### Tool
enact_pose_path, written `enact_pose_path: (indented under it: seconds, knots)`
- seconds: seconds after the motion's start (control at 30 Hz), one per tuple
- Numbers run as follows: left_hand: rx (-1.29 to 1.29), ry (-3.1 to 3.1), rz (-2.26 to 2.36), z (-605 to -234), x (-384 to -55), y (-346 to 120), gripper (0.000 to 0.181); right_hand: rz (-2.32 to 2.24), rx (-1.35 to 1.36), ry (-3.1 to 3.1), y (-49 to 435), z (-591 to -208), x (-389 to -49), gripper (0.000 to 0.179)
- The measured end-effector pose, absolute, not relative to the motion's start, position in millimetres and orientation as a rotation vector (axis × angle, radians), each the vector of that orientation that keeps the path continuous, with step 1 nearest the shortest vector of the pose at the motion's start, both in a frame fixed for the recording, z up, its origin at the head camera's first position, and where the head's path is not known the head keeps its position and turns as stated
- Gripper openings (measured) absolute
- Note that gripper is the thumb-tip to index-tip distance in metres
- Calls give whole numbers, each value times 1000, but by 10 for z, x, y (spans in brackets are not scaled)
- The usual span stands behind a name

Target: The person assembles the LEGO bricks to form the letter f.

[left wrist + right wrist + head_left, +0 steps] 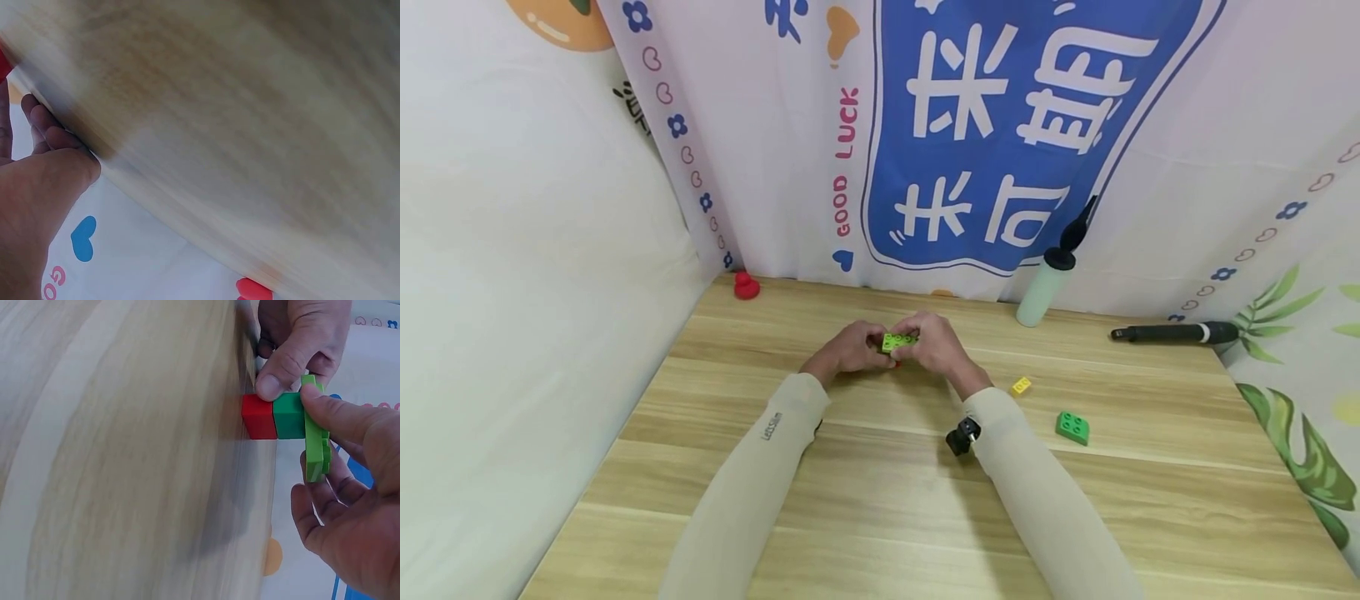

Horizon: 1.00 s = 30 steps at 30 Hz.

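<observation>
Stack at the hands, near the far edge of the worktop (865,517), roughly midway along it; red block (259,420) lowest, green block (289,420) on it, lime plate (314,456) on top, studs up and one end overhanging; whether red touches the wood, cannot tell. Left hand (856,347) grasping the stack low, thumb near the red-green seam, opposing fingers partly hidden; right hand (934,343) pinching the lime plate, thumb against it, fingers beyond.

Step in hand, by my reading: seating the lime plate; best to brace the red block, line up the studs, then press straight down over the green block; pushing on the overhang could lever it loose; full seating not discernible.

Count: one red block, one green, one lime plate; loose toward the right edge, one yellow block (1021,386), one green plate (1072,427); one red duck (746,287), far left corner; one bottle (1039,296), far edge; one black stick (1165,333), far right corner.
</observation>
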<state>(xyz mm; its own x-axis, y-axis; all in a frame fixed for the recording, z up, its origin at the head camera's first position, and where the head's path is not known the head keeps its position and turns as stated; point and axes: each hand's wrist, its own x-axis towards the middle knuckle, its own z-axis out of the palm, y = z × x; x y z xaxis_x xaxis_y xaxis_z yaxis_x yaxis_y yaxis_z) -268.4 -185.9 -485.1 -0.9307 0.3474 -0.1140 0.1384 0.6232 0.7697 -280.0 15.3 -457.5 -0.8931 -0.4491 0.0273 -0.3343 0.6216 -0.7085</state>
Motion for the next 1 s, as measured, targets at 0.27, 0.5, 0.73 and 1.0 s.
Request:
enact_pose_path:
  seconds: [0.27, 0.5, 0.73, 1.0]
  knots:
    - [401, 2599, 1179, -4852, -2700, -1847, 22, -1162, -613, 2656, 183, -4590, -2804, 29]
    - [389, 2593, 1188, -4864, -2688, -1847, 22, -1219, -593, 2610, 199, -4611, -2793, 30]
    - [435, 2583, 1199, -4832, -2671, -1856, 23, -1210, -592, 2610, 193, -4608, -2806, 30]
    - [417, 2541, 1305, -4753, -2598, -1899, 35, -1138, -608, 2648, 186, -4590, -2803, 32]
